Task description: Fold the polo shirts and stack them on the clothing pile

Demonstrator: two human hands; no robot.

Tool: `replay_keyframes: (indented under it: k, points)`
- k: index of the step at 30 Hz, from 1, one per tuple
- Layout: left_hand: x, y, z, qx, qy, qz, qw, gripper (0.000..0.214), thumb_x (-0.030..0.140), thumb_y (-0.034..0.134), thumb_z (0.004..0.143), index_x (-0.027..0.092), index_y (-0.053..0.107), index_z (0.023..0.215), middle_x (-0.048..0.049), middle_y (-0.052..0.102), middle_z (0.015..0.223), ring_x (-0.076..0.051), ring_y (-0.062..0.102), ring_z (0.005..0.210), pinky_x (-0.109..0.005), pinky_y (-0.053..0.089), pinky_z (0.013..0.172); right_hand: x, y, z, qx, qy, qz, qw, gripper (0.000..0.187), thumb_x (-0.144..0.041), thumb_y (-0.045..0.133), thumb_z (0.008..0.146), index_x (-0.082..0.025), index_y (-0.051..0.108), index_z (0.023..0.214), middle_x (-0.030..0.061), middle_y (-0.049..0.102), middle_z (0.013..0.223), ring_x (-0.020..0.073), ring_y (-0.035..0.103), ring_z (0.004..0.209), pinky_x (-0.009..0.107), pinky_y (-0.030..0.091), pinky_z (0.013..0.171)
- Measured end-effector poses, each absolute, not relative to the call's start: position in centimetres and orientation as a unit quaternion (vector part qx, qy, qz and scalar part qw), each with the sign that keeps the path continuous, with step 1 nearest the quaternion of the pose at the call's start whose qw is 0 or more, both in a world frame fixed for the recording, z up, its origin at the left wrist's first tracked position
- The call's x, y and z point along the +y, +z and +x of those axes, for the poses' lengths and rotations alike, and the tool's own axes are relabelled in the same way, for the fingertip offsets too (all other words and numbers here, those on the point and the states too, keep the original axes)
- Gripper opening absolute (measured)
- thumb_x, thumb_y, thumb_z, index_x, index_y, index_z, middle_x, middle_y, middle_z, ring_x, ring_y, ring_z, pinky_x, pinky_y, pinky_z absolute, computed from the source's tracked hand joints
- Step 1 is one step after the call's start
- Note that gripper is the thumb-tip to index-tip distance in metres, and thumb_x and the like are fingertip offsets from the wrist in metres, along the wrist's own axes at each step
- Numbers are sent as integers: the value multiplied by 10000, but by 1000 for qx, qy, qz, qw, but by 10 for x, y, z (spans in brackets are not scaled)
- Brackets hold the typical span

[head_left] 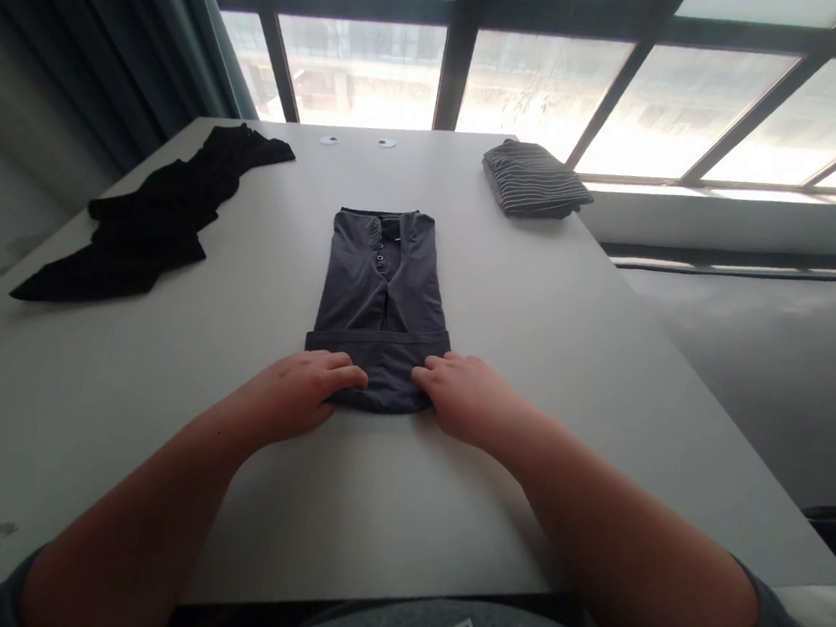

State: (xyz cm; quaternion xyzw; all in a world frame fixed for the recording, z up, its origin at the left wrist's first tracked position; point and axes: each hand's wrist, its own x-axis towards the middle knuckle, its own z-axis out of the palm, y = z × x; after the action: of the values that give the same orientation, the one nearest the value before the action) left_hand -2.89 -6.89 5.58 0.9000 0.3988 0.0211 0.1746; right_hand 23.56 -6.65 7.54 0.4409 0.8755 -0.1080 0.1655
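Note:
A dark grey shirt (389,300) lies folded into a narrow rectangle on the white table, its neckline with small buttons at the far end. The near end is turned up over the body as a band. My left hand (308,387) grips the left part of this near fold, fingers on top of the cloth. On the opposite side, my right hand (461,391) has its fingers closed on the fold's right corner. The undersides of both hands, and the cloth beneath them, are hidden.
Black clothing (165,214) lies crumpled along the left side of the white table (533,367). A folded striped garment (535,181) rests near the far right edge. Two small white discs (386,143) sit at the back, before the windows. A dark curtain (118,28) hangs at left.

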Motion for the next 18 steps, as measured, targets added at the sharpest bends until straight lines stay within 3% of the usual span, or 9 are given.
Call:
replay_keyframes:
  k: [4, 9, 13, 14, 16, 18]
  points:
    - [-64, 61, -36, 380, 18, 893, 239, 272, 164, 559, 921, 273, 758, 1070, -6, 725, 1054, -165, 683, 903, -262, 483, 813, -62, 84, 241, 875, -155, 427, 164, 273, -89, 597, 843, -193, 746, 1046, 93, 736, 1053, 238, 682, 1000, 291, 457, 775]
    - [-68, 66, -37, 319, -24, 874, 365, 223, 156, 660, 860, 275, 792, 997, 13, 749, 1001, -143, 691, 900, -214, 480, 815, -62, 98, 241, 858, -268, 375, 227, 268, -130, 704, 723, -223, 809, 952, 25, 762, 908, 176, 659, 783, 252, 395, 640]
    - [-78, 79, -32, 283, -121, 793, 525, 208, 239, 724, 845, 265, 799, 1037, 4, 784, 970, -155, 720, 853, -214, 518, 766, -61, 100, 238, 771, -467, 282, 327, 73, -238, 726, 789, -183, 774, 787, -8, 729, 721, 130, 654, 656, 217, 399, 596]
    - [-79, 81, -31, 279, -141, 761, 568, 225, 306, 727, 866, 259, 792, 1077, -8, 791, 984, -163, 729, 842, -222, 530, 748, -59, 98, 239, 737, -520, 261, 343, 154, -310, 723, 821, -173, 751, 758, -4, 723, 698, 133, 668, 651, 212, 410, 591]
    - [-75, 77, -30, 298, -125, 720, 614, 307, 445, 682, 914, 238, 766, 1124, -35, 794, 1000, -181, 735, 816, -249, 548, 720, -51, 90, 244, 698, -601, 243, 303, 285, -438, 694, 867, -164, 731, 795, 10, 728, 699, 137, 676, 628, 215, 434, 582]
    - [-64, 64, -31, 396, -15, 740, 544, 357, 511, 606, 947, 221, 746, 1101, -49, 785, 973, -198, 720, 793, -292, 555, 733, -37, 76, 251, 728, -602, 300, 136, 337, -485, 630, 916, -163, 730, 892, 25, 742, 739, 133, 651, 600, 233, 461, 589]
